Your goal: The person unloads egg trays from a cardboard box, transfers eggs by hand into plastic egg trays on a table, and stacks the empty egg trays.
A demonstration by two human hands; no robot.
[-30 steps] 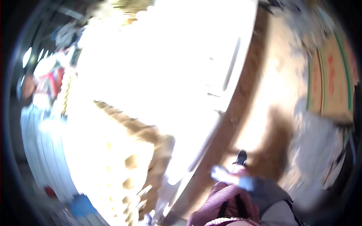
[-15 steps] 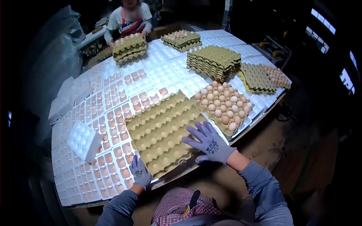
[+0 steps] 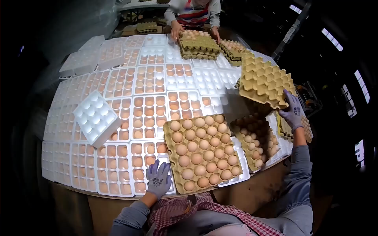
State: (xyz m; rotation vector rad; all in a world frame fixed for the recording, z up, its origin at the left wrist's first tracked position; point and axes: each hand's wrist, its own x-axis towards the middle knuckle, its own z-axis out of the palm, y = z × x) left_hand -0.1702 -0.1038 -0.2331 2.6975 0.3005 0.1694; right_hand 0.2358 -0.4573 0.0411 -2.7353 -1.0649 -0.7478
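Eggs [image 3: 196, 159] on tbl [image 3: 84, 192], dark rm [image 3: 338, 106]

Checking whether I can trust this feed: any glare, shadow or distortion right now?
All in the head view: the lens bows the table; glare pales the empty white tray; heavy shadow hides part of the right-hand egg tray; the window glows against near-black.

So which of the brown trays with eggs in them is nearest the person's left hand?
The brightly lit tray just right of the left hand. The shaded egg tray lies beyond it, farther right; the rest are farther still.
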